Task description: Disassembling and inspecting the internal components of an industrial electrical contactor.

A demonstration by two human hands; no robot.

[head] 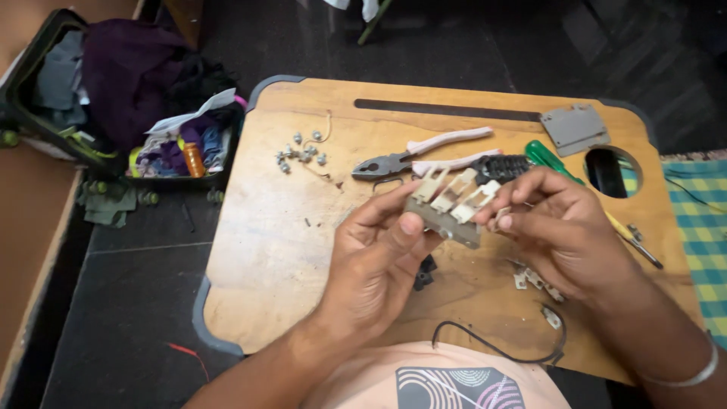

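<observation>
- The grey switch block [447,208] is held above the middle of the bench [265,250], its long axis slanting from upper right to lower left.
- The left hand [375,261] pinches the block's lower-left end between thumb and fingers.
- The right hand [556,223] closes its fingertips on the upper-right end, beside the cream rocker tabs.
- Pliers [413,155] and a green screwdriver [549,159] lie just behind; loose screws [299,151] sit well apart to the left.
- Open bench lies left of the hands.

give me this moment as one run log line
left hand: holds switch block | right hand: fingers on its end | above wooden lap desk | pliers behind
</observation>
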